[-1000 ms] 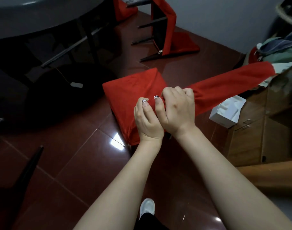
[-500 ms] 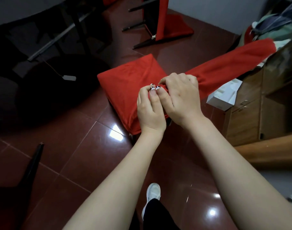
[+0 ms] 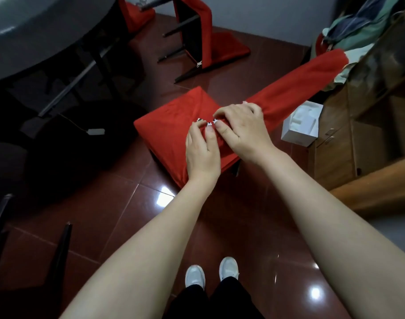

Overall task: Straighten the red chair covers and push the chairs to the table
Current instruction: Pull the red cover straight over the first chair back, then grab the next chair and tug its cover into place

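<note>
- Since the earlier frame my view has tipped down: both white shoes [image 3: 194, 276] show now, and the hands stay at the same crease.
- Grey table [image 3: 35, 31] fills the upper left.
- Red chair cover [image 3: 169, 125] wraps seat and backrest, well apart from that table.
- Second covered chair [image 3: 196, 42] lies tipped over beyond.
- I see the right hand [image 3: 242, 132] and the left hand [image 3: 202, 155] with fingers curled, pinching cover fabric where seat meets back.
- White box [image 3: 300, 125] sits beside the backrest.
</note>
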`<control>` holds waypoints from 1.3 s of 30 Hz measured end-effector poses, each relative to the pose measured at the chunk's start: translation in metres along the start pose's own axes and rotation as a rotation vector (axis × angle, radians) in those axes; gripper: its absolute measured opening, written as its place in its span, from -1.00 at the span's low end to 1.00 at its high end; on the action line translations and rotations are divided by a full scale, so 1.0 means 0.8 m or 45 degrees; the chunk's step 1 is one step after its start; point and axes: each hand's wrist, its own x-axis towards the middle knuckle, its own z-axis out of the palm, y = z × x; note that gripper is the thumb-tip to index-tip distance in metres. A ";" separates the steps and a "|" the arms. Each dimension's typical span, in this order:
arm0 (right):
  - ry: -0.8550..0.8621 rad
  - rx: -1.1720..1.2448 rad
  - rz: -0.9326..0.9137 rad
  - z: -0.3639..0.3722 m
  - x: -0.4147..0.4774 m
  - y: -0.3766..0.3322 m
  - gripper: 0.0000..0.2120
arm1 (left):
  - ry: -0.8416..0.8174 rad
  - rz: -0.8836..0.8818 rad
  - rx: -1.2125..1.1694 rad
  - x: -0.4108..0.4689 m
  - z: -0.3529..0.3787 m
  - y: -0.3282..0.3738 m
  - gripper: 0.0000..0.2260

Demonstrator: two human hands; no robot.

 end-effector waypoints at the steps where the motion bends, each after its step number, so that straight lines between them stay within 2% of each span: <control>1: -0.009 0.070 0.024 -0.003 0.001 -0.001 -0.58 | -0.019 0.004 0.018 0.002 -0.005 0.000 -0.67; 5: -0.018 0.492 0.205 -0.020 0.000 -0.004 -0.70 | -0.083 0.008 0.046 0.013 -0.023 0.014 -0.76; 8: 0.036 0.828 0.435 -0.041 -0.001 -0.001 -0.68 | -0.135 0.041 0.027 0.023 -0.025 0.038 -0.77; 14: 0.237 1.145 0.701 -0.090 -0.010 0.024 -0.79 | -0.162 0.002 -0.040 0.039 -0.014 0.094 -0.73; 19: 0.311 1.224 0.823 -0.129 -0.038 0.040 -0.80 | -0.276 0.009 -0.207 0.027 0.012 0.145 -0.74; 26: 0.466 1.219 0.928 -0.169 -0.085 0.072 -0.58 | -0.457 0.019 -0.334 -0.006 0.065 0.197 -0.76; 31: 0.596 1.274 0.995 -0.200 -0.110 0.116 -0.54 | -0.565 0.040 -0.382 -0.022 0.117 0.224 -0.75; 39: 0.586 1.334 1.022 -0.231 -0.129 0.208 -0.52 | -0.601 -0.004 -0.371 -0.034 0.219 0.234 -0.79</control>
